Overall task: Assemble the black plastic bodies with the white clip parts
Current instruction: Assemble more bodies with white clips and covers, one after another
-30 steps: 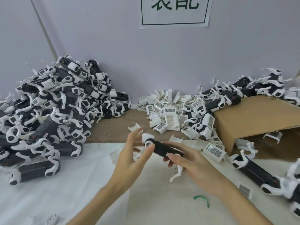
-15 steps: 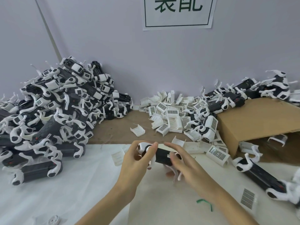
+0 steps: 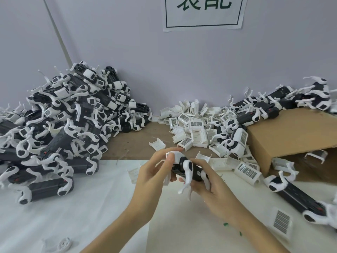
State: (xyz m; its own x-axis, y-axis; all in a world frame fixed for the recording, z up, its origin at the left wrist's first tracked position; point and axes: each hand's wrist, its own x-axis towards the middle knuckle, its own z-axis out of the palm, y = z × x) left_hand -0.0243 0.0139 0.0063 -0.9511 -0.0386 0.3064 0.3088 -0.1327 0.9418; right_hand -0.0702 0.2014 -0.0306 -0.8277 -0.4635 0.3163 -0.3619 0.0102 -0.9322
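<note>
Gripping black body [image 3: 196, 173] with both hands: left hand [image 3: 155, 177], right hand [image 3: 209, 187]; body mostly hidden.

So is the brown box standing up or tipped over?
Tipped over. The box lies on its side, its opening facing the person, with white clips spilling out onto the table.

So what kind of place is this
Likely a factory assembly bench: a big heap of assembled black-and-white units, a pile of loose white clip parts by the wall, and a printed wall sign.
</note>
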